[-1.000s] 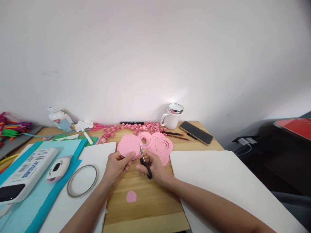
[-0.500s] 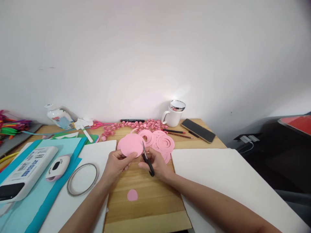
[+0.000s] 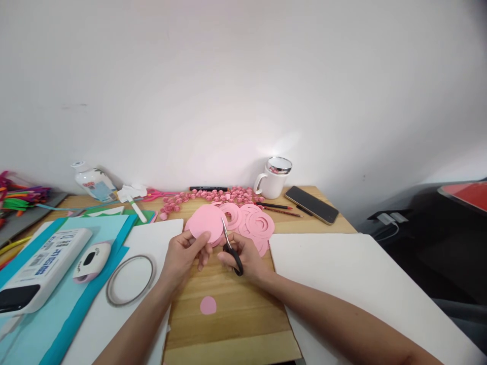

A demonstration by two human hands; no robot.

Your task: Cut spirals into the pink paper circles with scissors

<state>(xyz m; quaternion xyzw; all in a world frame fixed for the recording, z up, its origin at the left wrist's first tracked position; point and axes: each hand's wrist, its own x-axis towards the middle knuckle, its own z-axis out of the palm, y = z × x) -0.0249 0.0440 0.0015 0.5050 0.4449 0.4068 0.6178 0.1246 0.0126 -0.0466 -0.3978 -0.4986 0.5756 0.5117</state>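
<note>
Bare left hand (image 3: 184, 256); bare right hand (image 3: 246, 259)

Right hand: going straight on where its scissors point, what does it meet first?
The pink paper disc in the left hand: the scissors in the right hand point at its right edge, seemingly touching, though depth is hard to judge.

Matt pink paper disc (image 3: 206, 223), steel-bladed scissors (image 3: 231, 248), smooth wooden table (image 3: 232, 314).

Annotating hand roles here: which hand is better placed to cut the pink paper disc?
Right, likely. The right hand grips the scissors, blades at the edge of the pink paper disc. The left hand pinches the disc's lower edge, so it suits steadying.
</note>
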